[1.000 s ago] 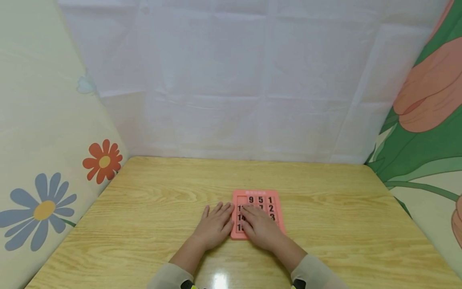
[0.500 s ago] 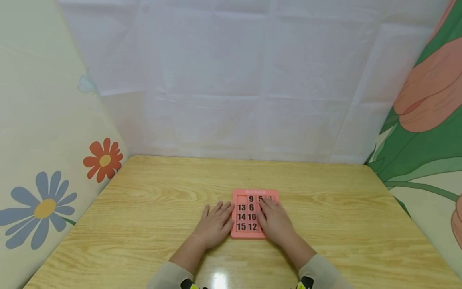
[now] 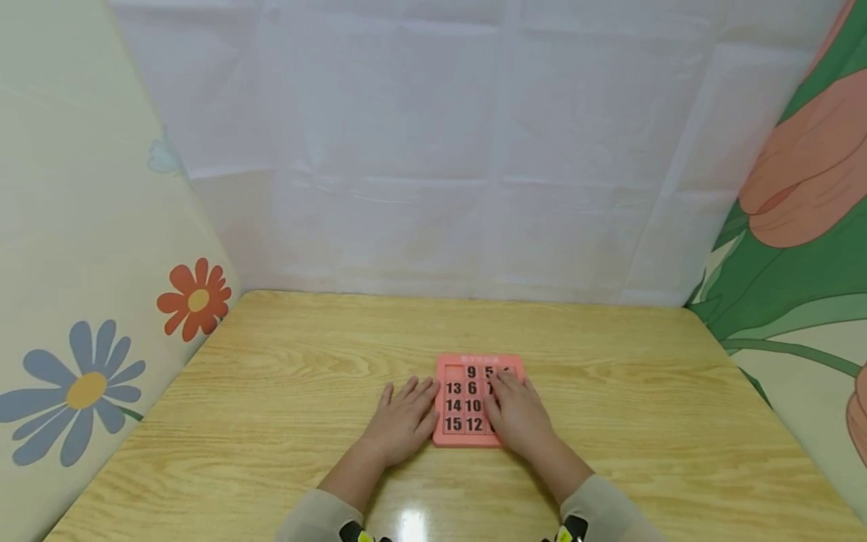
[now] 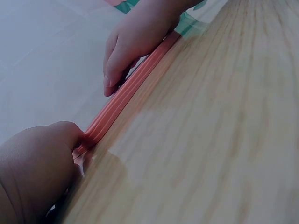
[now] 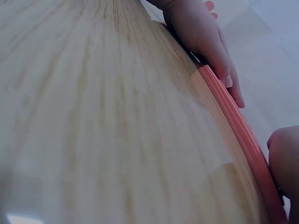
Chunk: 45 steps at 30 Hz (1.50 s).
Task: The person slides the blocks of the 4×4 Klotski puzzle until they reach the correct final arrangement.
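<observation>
A pink number slide puzzle [image 3: 463, 415] lies flat on the table, with black numbers on its tiles. Its top-left slot [image 3: 454, 373] holds no tile; 9 and 5 show beside it, and 13, 14 and 15 run down the left column. My left hand [image 3: 401, 429] rests at the puzzle's left side, its fingers extended and the thumb against the frame [image 4: 119, 95]. Over the right-hand columns lies my right hand [image 3: 523, 421], fingertips on the upper tiles, covering several numbers. In the right wrist view only part of the right hand [image 5: 286, 161] shows.
The wooden table [image 3: 305, 354] reaches back to a white sheet [image 3: 433, 150]. Flower-patterned panels stand along its left [image 3: 81, 226] and right [image 3: 799, 316] sides. Both forearms come in from the front edge in light sleeves [image 3: 318, 516].
My right hand has shifted right across the puzzle, uncovering the 6, 10 and 12 tiles, and then stays nearly still. My left hand keeps its place.
</observation>
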{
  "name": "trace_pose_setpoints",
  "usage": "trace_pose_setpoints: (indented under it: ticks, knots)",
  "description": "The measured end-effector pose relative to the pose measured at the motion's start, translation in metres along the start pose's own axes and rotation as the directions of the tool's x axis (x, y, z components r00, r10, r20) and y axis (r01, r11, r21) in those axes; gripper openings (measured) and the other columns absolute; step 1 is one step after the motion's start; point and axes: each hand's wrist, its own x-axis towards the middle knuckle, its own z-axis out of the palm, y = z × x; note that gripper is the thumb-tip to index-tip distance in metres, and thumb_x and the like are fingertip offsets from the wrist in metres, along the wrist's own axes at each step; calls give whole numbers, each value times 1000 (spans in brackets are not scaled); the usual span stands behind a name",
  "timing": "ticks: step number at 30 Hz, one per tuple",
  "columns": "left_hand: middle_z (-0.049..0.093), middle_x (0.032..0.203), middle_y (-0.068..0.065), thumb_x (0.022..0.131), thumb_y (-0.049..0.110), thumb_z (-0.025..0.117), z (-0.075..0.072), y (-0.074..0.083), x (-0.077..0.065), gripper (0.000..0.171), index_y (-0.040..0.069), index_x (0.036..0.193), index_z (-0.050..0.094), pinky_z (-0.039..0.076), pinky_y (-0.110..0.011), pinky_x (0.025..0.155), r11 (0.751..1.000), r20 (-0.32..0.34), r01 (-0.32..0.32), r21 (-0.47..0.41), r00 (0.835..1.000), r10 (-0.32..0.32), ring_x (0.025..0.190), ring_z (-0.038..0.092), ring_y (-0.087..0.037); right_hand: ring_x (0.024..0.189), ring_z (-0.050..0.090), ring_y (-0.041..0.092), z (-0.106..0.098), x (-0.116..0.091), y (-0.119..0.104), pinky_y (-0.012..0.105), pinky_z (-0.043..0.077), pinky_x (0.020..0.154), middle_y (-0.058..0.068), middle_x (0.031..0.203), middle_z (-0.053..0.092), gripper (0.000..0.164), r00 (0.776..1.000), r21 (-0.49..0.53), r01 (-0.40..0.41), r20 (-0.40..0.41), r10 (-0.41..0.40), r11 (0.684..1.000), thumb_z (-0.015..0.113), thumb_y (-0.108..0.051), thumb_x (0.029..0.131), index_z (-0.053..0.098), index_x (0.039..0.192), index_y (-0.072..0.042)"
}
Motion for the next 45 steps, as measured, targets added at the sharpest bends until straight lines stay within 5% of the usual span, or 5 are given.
trace_pose_setpoints:
  ticks: [45]
  knots:
    - [36,158,-8,104,36,40,1,-1,1,53,11,151,38,8,-61,121,1000,4,-2,6,1000,2,150,26,-33,144,37,31,5,3,-18,52,22,122,14,151,46,50,996,4,81,33,-81,997,43,-36,103,52,141,-4]
